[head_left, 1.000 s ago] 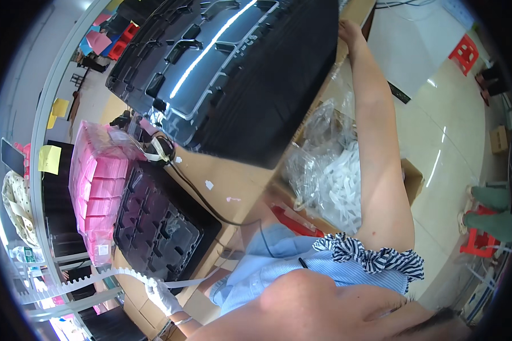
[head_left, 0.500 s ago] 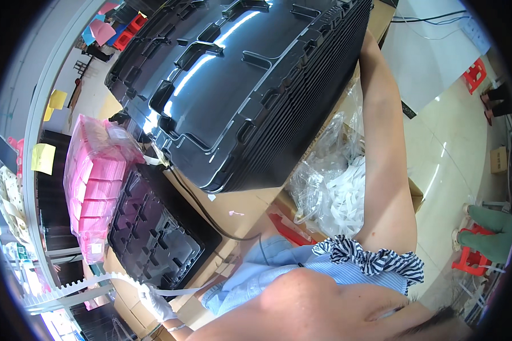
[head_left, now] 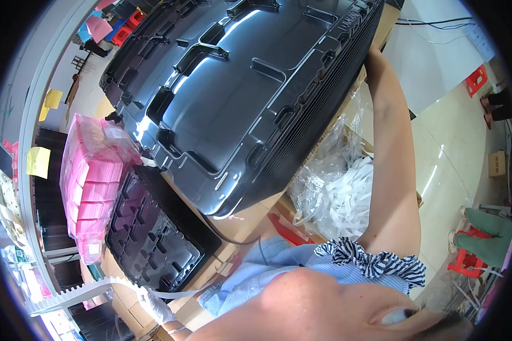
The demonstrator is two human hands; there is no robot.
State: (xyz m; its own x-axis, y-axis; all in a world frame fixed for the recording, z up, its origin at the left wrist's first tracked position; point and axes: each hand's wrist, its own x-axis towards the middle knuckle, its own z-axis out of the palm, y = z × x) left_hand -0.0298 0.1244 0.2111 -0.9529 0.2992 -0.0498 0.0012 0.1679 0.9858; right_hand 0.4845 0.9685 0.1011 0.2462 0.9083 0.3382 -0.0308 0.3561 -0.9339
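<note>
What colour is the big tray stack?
The stack is glossy black, best seen in the head view.

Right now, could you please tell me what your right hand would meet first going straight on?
Most likely the black tray stack, whose edge seems close by the right hand; depth is unclear.

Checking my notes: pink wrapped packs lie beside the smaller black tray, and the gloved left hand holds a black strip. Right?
The strip held by the gloved left hand is white, not black, as the head view shows; the rest stands.
</note>
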